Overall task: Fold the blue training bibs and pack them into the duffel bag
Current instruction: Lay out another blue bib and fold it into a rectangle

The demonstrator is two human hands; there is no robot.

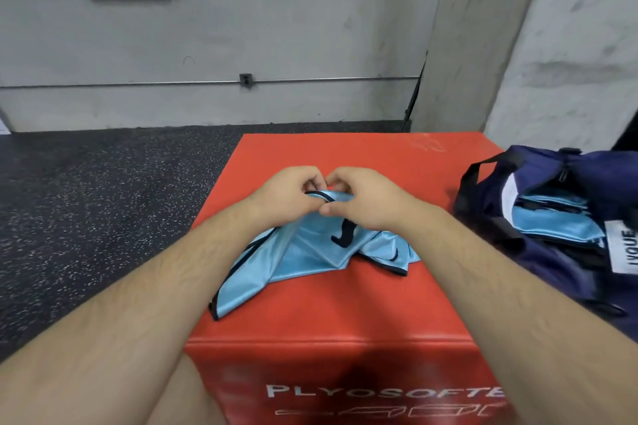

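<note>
- Light blue mesh training bib [303, 259] with black edging lies crumpled on top of a red padded plyo box [345, 307], its far edge lifted off the surface by both hands.
- Left hand [288, 191] is closed in a pinch on the bib's black-trimmed upper edge, fingers curled inward, knuckles toward the wall.
- Right hand [359, 198] is likewise closed on the same raised edge, thumb pressed along the near side of the fabric; the two hands sit knuckle to knuckle, touching or nearly so.
- Below the hands the bib fans out toward the camera, one corner reaching close to the box's left edge, another fold spreading to the right; a black logo mark shows on the cloth just under the right wrist.
- Navy blue fabric duffel bag [559, 245] with black straps sits at the box's right side, its mouth open.
- Inside the bag a stack of folded light blue bibs [556, 221] lies flat, beside a white label with dark lettering.
- White lettering reading "PLYOSOFT" runs across the box's near face.
- Dark speckled rubber floor [86, 200] extends left of the box up to a grey concrete wall [276, 28].
</note>
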